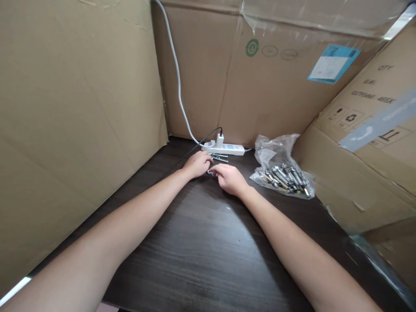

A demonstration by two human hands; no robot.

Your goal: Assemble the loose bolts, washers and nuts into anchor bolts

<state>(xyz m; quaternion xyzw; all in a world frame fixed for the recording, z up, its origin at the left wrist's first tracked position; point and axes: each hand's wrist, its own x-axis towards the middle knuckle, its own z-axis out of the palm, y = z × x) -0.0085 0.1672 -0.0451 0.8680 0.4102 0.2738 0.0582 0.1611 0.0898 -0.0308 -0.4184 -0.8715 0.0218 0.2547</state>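
Both hands reach to the far part of a dark wooden table. My left hand [197,164] has its fingers curled down beside some long metal bolts [220,157]; what its fingertips hold, if anything, is hidden. Close by on the right, my right hand [230,178] has bent fingers closed at small shiny metal pieces [212,172], too small to make out clearly. The bolts lie just in front of a white power strip [232,149]. To the right, a clear plastic bag [267,152] holds several metal expansion bolts [286,177].
Large cardboard boxes stand at the left [78,95], the back [208,65] and the right [364,173] of the dark table [201,260]. A white cable [178,73] runs down to the power strip, where a white plug [220,140] with a black cord sits.
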